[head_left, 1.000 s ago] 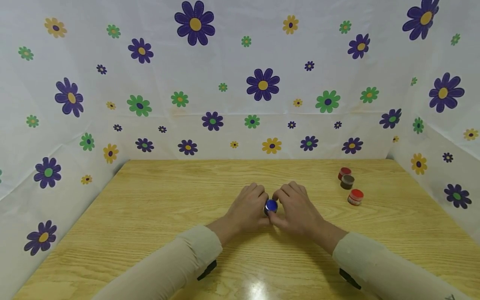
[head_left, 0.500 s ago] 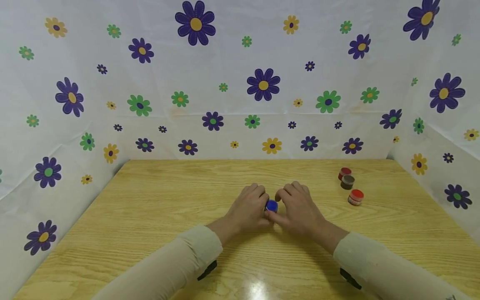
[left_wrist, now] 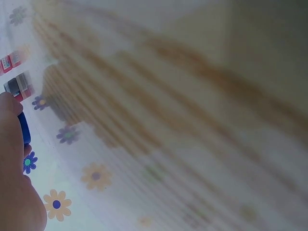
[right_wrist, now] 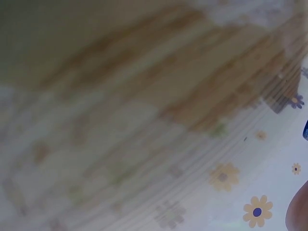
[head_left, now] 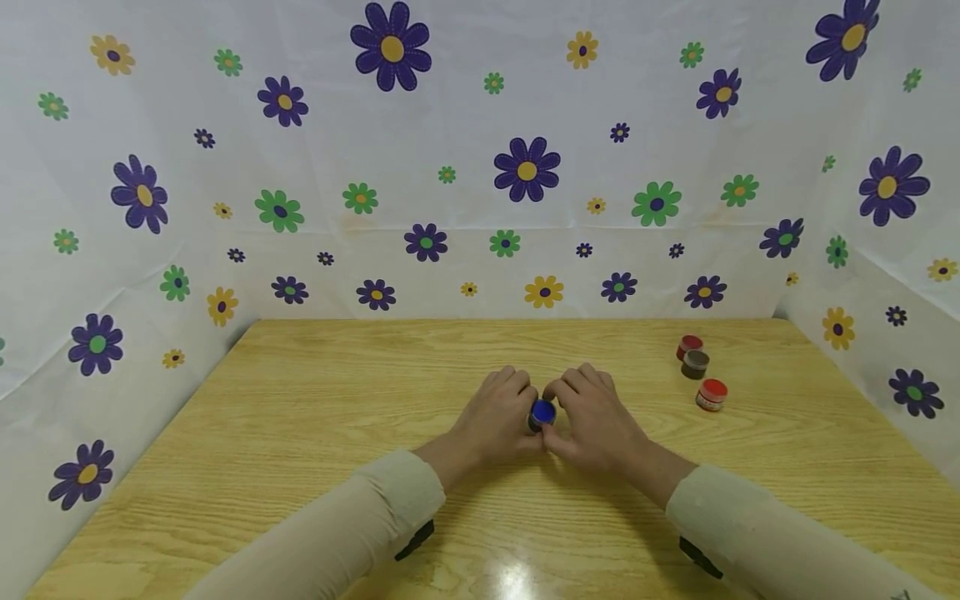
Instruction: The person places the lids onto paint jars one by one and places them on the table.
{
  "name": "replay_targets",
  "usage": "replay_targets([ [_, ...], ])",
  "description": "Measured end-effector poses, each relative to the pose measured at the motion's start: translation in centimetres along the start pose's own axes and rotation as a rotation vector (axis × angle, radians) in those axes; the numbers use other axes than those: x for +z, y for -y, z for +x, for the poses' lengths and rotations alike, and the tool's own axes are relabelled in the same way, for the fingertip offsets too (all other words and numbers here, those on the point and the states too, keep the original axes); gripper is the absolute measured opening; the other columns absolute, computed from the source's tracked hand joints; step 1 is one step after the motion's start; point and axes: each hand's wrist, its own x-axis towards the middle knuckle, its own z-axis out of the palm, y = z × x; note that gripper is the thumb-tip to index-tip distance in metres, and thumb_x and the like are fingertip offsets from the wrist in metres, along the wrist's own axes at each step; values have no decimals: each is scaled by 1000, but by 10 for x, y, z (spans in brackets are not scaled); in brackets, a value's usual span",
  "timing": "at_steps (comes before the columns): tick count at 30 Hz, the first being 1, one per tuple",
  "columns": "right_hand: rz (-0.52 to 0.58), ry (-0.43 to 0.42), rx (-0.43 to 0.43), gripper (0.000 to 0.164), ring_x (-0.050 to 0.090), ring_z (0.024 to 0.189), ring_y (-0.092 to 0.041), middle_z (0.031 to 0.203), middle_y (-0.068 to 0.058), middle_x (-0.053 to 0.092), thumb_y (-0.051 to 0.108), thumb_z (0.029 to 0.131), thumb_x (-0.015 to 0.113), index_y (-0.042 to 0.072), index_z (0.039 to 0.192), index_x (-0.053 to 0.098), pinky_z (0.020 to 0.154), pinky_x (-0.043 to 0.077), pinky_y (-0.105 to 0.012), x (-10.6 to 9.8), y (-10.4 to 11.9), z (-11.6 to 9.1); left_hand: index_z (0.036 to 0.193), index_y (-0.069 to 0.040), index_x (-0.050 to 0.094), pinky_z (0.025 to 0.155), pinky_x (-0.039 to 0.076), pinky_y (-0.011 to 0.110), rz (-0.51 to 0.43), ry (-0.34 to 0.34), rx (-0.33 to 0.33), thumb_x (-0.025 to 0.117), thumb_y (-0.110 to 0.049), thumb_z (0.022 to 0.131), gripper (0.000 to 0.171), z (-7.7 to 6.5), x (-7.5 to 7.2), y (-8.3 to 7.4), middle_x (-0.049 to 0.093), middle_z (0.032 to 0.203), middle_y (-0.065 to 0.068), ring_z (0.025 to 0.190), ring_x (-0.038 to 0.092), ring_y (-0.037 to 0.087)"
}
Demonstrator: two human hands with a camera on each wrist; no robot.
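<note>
Near the middle of the table, a small paint jar with a blue lid stands between the two hands. My left hand grips its body from the left, fingers behind and thumb in front. From the right, my right hand pinches the lid between thumb and curled index finger. The left wrist view catches the side of the left hand and a strip of the blue lid. At the edge of the right wrist view, only a bit of the right hand appears. The fingers hide most of the jar's body.
To the right on the wooden table are a bright red-lidded jar, a dark brown jar and a darker red jar. A white flowered cloth surrounds the table's back and sides.
Half a second ago the right index finger stood slightly off the lid and the thumb reached farther left. Now the right hand is back around the lid. The left hand stays in place.
</note>
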Motion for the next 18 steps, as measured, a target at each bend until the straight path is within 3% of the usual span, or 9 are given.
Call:
replay_targets([
  [10,-17,8,33,29,43,89,-18,92,1,58,40,83,73,14,91,62,86,37,-41,-1,1,1,85,-13,63,74,41,28,0,43,-15,78,-54,77,44,0,-2,-1,53,87,-2,80,44,14],
  [18,15,37,81,39,44,92,-19,95,0,59,49,86,71,13,100,65,87,35,-41,-1,1,1,89,-12,65,76,42,29,-10,69,-21,78,-56,76,47,0,-4,-1,54,90,-2,82,45,14],
])
